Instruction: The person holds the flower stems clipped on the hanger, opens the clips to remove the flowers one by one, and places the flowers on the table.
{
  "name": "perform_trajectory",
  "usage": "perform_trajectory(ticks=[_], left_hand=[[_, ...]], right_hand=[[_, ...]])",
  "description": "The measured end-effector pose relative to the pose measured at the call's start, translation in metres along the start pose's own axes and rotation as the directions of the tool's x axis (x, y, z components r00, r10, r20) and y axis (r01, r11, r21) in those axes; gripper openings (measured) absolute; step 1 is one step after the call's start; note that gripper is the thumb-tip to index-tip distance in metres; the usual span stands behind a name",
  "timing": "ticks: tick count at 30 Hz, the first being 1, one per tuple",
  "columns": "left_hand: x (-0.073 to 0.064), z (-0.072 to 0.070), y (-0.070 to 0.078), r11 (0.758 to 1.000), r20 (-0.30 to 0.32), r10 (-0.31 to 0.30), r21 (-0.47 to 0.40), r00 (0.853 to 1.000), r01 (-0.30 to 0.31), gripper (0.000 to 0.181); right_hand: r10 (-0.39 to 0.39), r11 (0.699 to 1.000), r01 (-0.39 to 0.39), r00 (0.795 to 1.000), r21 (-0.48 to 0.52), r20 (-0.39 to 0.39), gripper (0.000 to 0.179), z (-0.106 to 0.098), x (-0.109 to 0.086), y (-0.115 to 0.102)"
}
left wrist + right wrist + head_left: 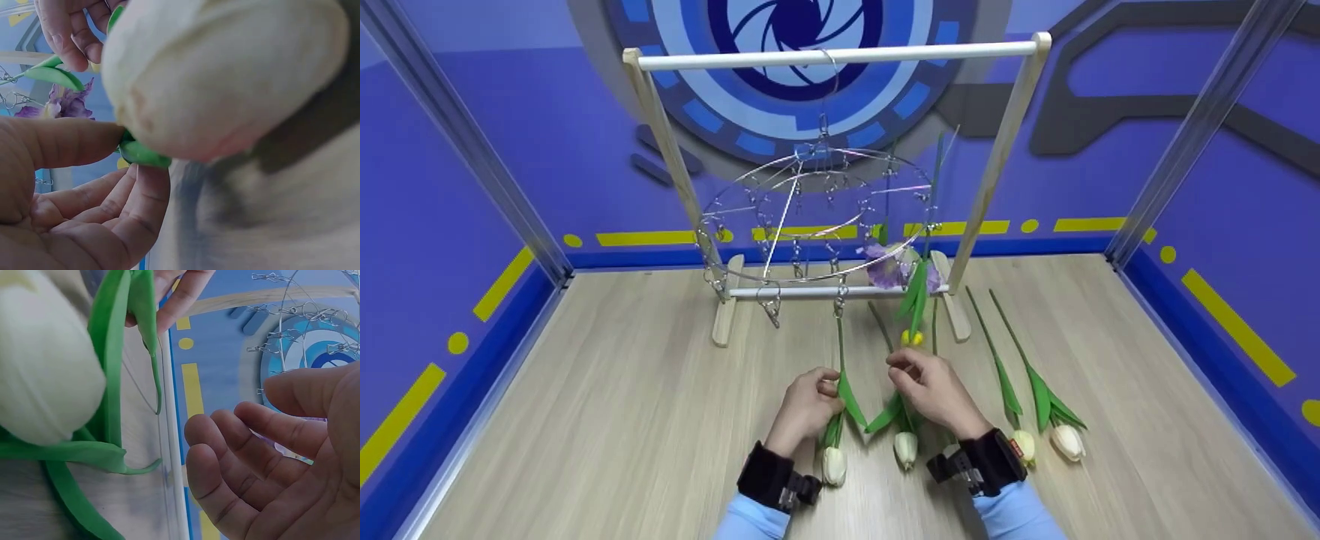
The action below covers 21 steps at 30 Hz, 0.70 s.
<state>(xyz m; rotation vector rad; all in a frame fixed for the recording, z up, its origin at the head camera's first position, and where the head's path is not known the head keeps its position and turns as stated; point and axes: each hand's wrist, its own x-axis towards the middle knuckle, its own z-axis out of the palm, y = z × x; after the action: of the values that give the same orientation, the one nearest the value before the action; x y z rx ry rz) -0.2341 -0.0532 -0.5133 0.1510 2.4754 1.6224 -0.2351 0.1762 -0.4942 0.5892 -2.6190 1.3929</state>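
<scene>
My left hand (808,405) pinches a white tulip (834,466) by its green part just behind the bloom, between thumb and fingers. That bloom fills much of the left wrist view, and the tulip's stem runs up to a metal clip (840,304) on the round hanger (810,280). My right hand (937,390) is above a second white tulip (905,450). In the right wrist view its fingers (205,472) are loosely bent, with nothing between them and the thumb. A yellow flower (913,337) hangs head-down just beyond the right fingertips.
A wooden stand with a white top bar (720,60) carries the hanger, which has several dangling clips. A purple flower (889,271) hangs at its right side. Two pale tulips lie on the table to the right, one of them outermost (1066,442). Blue panels (472,187) enclose the table.
</scene>
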Motion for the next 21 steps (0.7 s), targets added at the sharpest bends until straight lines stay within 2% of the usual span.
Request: perform_trajectory(ticks=[12, 21], left_hand=[[0.001, 0.001, -0.001, 0.999, -0.005, 0.009, 0.050, 1.000, -0.009, 0.040], [0.001, 0.004, -0.003, 0.998, 0.007, 0.006, 0.066, 1.000, -0.007, 0.037]], right_hand=[[0.034, 0.999, -0.033, 0.999, -0.042, 0.026, 0.017, 0.007, 0.001, -0.001], [0.012, 0.998, -0.008, 0.998, -0.065, 0.068, 0.021, 0.012, -0.001, -0.001]])
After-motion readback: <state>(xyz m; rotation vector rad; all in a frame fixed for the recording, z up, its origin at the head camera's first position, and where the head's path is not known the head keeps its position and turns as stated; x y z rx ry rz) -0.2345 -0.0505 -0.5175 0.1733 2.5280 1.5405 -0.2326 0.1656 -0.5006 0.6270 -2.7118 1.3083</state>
